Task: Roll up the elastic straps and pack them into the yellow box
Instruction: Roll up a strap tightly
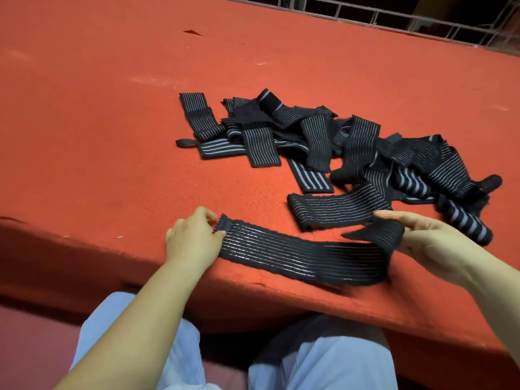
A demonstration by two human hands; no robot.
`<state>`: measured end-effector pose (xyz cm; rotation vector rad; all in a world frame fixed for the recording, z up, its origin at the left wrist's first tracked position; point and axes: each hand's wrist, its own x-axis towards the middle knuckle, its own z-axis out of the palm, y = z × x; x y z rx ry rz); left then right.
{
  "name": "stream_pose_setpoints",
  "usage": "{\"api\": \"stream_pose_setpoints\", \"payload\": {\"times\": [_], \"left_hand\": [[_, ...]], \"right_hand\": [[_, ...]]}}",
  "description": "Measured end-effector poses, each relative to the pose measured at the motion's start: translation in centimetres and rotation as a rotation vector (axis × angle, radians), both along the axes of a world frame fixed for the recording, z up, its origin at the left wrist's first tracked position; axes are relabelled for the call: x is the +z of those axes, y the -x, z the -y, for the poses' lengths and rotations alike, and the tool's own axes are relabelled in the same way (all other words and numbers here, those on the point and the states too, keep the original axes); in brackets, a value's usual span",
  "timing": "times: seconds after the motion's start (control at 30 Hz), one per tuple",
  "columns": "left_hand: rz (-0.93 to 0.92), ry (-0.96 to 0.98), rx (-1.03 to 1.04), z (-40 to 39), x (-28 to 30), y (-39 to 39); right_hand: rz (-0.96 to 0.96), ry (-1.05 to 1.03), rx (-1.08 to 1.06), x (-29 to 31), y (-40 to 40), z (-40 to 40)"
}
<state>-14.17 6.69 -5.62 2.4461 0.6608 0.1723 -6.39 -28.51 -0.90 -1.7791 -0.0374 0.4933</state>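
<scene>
A red felt-covered table [118, 114] fills the room's foreground, with a white metal grille [422, 21] behind it against darkness. A heap of black striped straps [323, 136] lies mid-table. Nearer the edge, 1 strap [295, 254] lies flat: the left hand [191, 240] pinches its left end between curled fingers, and the right hand [433, 240] pinches the folded right end, fingers nearly straight.
</scene>
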Motion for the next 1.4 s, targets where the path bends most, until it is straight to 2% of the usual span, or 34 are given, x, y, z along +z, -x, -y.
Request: {"api": "stream_pose_setpoints", "payload": {"times": [0.07,0.13,0.17,0.23,0.3,0.33,0.47,0.57,0.7,0.8,0.9,1.0,1.03,1.1,1.17,1.23,1.33,1.4], "left_hand": [[0.010,-0.165,0.033,0.5,0.1,0.2],[0.094,-0.180,-0.009,2.1,0.6,0.3],[0.144,-0.150,-0.095,3.4,0.8,0.3],[0.198,-0.054,-0.397,6.9,0.9,0.4],[0.116,0.016,-0.663,10.2,0.9,0.5],[0.065,0.004,-0.724,11.5,0.7,0.3],[0.064,-0.065,-0.750,14.0,0.3,-0.6],[0.079,-0.104,-0.849,16.1,0.4,-1.0],[0.108,-0.173,-0.956,18.4,-0.4,-1.0],[0.151,-0.142,-0.964,18.4,-0.9,-1.0],[0.278,0.023,-0.899,16.9,-0.9,-1.5],[0.505,0.131,-0.483,14.2,-0.7,-2.5],[0.490,0.189,-0.325,13.3,-0.4,-2.8],[0.302,0.293,-0.124,11.6,0.1,-3.7],[0.035,0.177,-0.086,10.6,0.5,-4.9],[-0.108,0.067,-0.135,10.3,1.0,-5.9],[-0.098,0.115,-0.190,10.9,1.2,-7.4],[-0.011,0.247,-0.256,11.5,1.0,-8.1]], "right_hand": [[0.060,0.034,-0.082,0.0,0.3,-0.2],[0.097,0.139,-0.063,-0.2,0.4,-0.3],[0.100,0.153,-0.052,-0.3,0.4,-0.3],[0.057,0.151,-0.046,-0.2,0.6,-0.2],[0.025,0.201,-0.085,0.0,0.6,0.0],[0.010,0.244,-0.098,0.1,0.6,0.2],[0.009,0.453,-0.060,0.6,1.7,0.7],[0.058,0.620,-0.004,0.5,2.0,1.2],[0.138,0.952,0.107,0.5,1.7,2.5],[0.123,1.036,0.161,0.4,1.5,3.4],[0.199,1.079,0.132,-0.4,1.3,3.4],[0.336,0.963,-0.006,-1.4,1.4,2.1],[0.360,0.895,-0.042,-1.7,1.4,1.3],[0.385,0.760,-0.076,-2.2,1.1,-0.8],[0.393,0.668,-0.075,-2.9,1.1,-3.4],[0.446,0.672,-0.056,-3.8,1.1,-6.0],[0.587,0.767,-0.024,-5.1,1.5,-8.9],[0.601,0.757,-0.037,-5.4,1.7,-10.0]]}}
